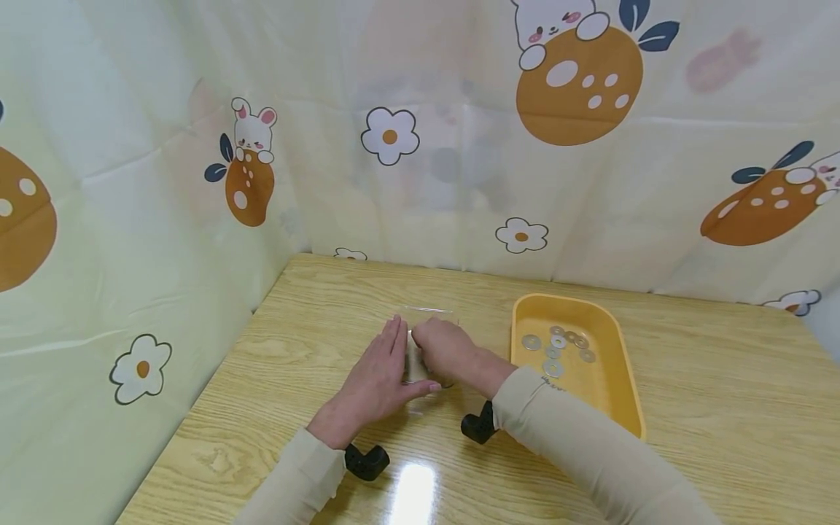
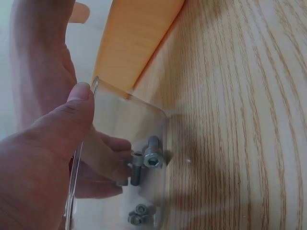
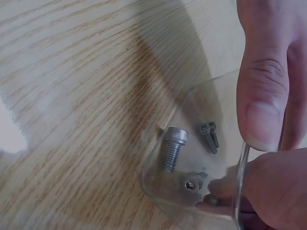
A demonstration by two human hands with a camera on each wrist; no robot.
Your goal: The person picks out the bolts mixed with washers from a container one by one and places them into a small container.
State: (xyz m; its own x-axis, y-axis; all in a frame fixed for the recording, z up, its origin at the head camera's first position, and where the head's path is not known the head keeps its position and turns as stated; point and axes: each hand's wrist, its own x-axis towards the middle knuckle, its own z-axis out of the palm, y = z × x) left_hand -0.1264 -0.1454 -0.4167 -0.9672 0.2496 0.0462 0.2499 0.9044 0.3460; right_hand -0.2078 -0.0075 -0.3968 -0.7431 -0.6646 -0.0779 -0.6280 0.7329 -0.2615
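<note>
A clear plastic box (image 3: 189, 103) holds several metal hex socket bolts. A thick one (image 3: 173, 148), a shorter one (image 3: 193, 184) and two thin ones (image 3: 209, 136) lie on its floor. My left hand (image 1: 377, 375) steadies the box, its fingers straight along the left side and its thumb (image 2: 72, 108) on the near rim. From the right, my right hand (image 1: 449, 350) reaches over the wall into the box with curled fingers. Its fingertips pinch a small grey bolt (image 2: 123, 178), mostly hidden by them.
A yellow-orange tray (image 1: 626, 372) stands right of the box, with several flat washers (image 1: 553, 368) in it. My right forearm crosses over its near side. A patterned curtain (image 1: 453, 182) hangs behind and left of the wooden table (image 1: 315, 306).
</note>
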